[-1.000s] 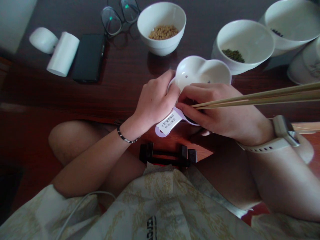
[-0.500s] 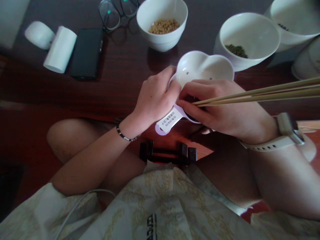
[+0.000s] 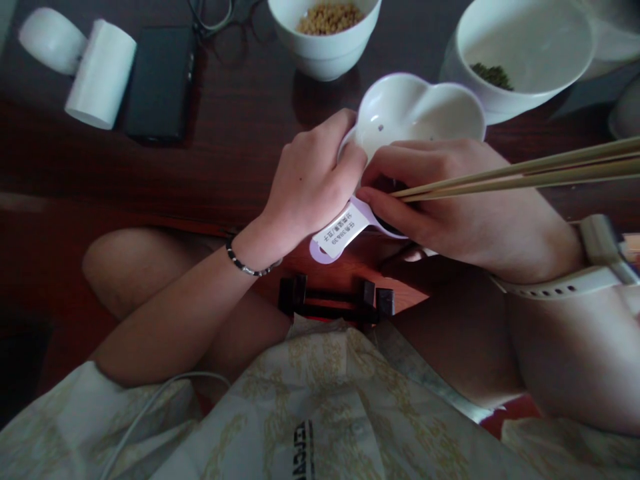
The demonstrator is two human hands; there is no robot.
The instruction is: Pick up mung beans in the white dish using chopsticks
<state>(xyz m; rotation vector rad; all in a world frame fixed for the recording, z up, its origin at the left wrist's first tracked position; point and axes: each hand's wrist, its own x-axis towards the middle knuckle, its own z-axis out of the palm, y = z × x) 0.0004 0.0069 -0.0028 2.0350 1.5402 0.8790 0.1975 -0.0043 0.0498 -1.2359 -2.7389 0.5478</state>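
My left hand (image 3: pixel 311 175) grips the left rim of a white, lobed plastic dish (image 3: pixel 395 110) with a purple edge. Its short handle, carrying a printed paper label (image 3: pixel 341 231), points down toward my lap. My right hand (image 3: pixel 450 200) is closed around wooden chopsticks (image 3: pixel 525 175), whose long ends stick out to the right. That hand covers the near part of the dish, so the chopstick tips and whatever lies beneath are hidden. A small dark speck shows inside the dish's upper left lobe.
Beyond the dish stand a white bowl of tan beans (image 3: pixel 327 50) and a white bowl with small green beans (image 3: pixel 520 60). More white containers are partly visible at right. A black box (image 3: pixel 160 83), a white cylinder (image 3: pixel 103 77) and glasses (image 3: pixel 215 20) lie at upper left.
The bowls and other table items sit higher in the picture and spread outward. Both hands and the dish appear slightly higher, with the dish shifted a little right. Both grips look the same.
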